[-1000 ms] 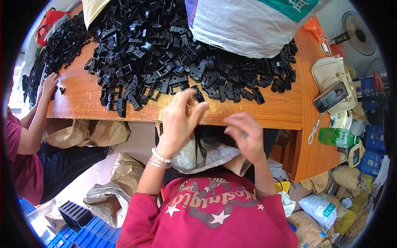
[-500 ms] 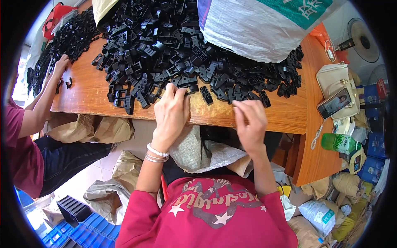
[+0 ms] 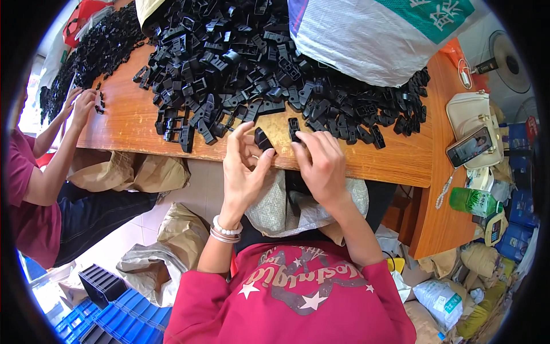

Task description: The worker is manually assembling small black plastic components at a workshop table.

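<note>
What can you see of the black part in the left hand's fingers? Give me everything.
The small black part looks like moulded plastic, matte, blocky and roughly wedge-shaped; finer detail is too small to tell. It is pinched between the thumb and fingers of the left hand, held tilted just above the near edge of the wooden table. The right hand is close beside it, by a second, slotted black piece. The big heap of similar black parts lies just beyond.
</note>
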`<state>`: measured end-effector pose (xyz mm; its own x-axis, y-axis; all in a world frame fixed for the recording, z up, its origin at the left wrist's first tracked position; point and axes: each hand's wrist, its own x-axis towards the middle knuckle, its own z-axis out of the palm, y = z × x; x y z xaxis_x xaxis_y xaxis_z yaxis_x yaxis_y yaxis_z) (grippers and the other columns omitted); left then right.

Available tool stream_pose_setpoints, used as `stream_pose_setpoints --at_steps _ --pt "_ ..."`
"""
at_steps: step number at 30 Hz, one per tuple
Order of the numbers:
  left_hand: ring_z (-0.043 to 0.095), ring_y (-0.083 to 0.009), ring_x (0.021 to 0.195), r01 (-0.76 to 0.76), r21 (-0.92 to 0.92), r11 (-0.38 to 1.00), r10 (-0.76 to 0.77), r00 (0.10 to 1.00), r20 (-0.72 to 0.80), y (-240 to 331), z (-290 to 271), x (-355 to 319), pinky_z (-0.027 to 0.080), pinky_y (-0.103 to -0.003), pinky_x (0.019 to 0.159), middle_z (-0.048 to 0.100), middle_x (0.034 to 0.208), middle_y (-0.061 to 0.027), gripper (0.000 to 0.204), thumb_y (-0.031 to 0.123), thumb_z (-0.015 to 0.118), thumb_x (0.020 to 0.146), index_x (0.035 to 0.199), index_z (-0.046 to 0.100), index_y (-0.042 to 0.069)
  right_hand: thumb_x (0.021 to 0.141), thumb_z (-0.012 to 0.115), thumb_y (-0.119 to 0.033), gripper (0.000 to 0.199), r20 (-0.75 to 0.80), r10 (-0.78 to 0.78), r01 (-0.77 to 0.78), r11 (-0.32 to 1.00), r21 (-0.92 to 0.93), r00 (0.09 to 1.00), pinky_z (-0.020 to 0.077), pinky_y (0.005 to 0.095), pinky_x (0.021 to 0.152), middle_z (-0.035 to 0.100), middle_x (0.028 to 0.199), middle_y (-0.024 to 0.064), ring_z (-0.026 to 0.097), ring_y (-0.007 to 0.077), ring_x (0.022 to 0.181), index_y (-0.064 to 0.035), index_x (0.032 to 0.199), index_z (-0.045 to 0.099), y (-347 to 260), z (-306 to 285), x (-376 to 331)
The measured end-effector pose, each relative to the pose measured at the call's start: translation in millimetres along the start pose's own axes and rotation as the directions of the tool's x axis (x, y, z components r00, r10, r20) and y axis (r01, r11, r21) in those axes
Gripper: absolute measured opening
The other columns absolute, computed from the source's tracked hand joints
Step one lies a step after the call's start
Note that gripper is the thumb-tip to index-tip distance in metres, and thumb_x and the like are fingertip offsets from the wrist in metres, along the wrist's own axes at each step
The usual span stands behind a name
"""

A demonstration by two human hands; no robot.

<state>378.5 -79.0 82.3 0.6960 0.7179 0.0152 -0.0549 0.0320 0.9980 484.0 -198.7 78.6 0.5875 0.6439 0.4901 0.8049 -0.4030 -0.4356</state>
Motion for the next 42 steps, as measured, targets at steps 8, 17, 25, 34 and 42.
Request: stream_pose_setpoints --at_steps 8,17,25,34,42 --pt "0.065 -0.0103 0.076 -0.057 0.222 0.973 0.054 0.998 0.018 -10.0 -17.9 -6.9 0.052 -0.022 0.064 0.063 0.089 -0.0062 0.036 -0.003 0.070 0.080 0.114 0.056 -0.004 0.080 0.056 -0.006 0.026 0.102 -0.214 0.226 0.966 -0.127 0.971 0.0389 0.0398 0.086 0.056 0.125 0.0093 0.049 0.0260 0.117 -0.0043 0.105 0.063 3.7 5.4 16.6" --pt "0.069 -0.0117 0.075 0.120 -0.034 0.992 -0.111 0.975 0.191 -3.7 -21.5 -10.3 0.053 -0.019 0.066 0.071 0.080 -0.0106 0.032 -0.002 0.065 0.086 0.116 0.057 -0.006 0.070 0.074 -0.005 0.034 0.031 -0.214 0.193 0.927 0.322 0.976 0.0398 0.0376 0.079 0.063 0.091 0.0048 0.057 0.0239 0.091 -0.0039 0.103 0.066 -8.6 -7.2 8.7" --pt "0.051 -0.0044 0.058 -0.166 0.200 0.966 0.092 0.937 0.337 17.6 -10.3 -11.4 0.042 -0.020 0.055 0.066 0.079 -0.0066 0.035 0.001 0.066 0.086 0.121 0.059 0.000 0.080 0.067 -0.002 0.040 0.120 -0.044 -0.027 0.842 0.538 0.992 0.0487 0.0377 0.083 0.060 0.110 0.0131 0.059 0.0297 0.094 -0.0010 0.119 0.060 -11.6 -26.6 -4.4" --pt "0.072 -0.0213 0.082 -0.191 0.102 0.976 0.118 0.866 0.486 8.2 17.9 -26.6 0.055 -0.028 0.068 0.069 0.093 -0.0165 0.038 -0.005 0.059 0.088 0.124 0.046 -0.001 0.081 0.064 0.003 0.024 0.112 0.200 -0.229 0.815 0.533 0.973 0.0497 0.0339 0.074 0.063 0.093 0.0137 0.063 0.0278 0.083 0.0007 0.105 0.065 -4.0 -48.8 -35.6" --pt "0.064 -0.0170 0.067 -0.421 0.382 0.823 0.214 0.851 0.479 10.2 -2.0 -13.9 0.050 -0.026 0.063 0.066 0.082 -0.0093 0.026 0.006 0.080 0.072 0.093 0.066 0.001 0.085 0.062 -0.004 0.011 -0.477 0.334 -0.367 0.930 0.024 0.813 0.0449 0.0390 0.087 0.063 0.101 0.0160 0.058 0.0321 0.099 -0.0005 0.096 0.063 99.2 -124.4 -39.2"
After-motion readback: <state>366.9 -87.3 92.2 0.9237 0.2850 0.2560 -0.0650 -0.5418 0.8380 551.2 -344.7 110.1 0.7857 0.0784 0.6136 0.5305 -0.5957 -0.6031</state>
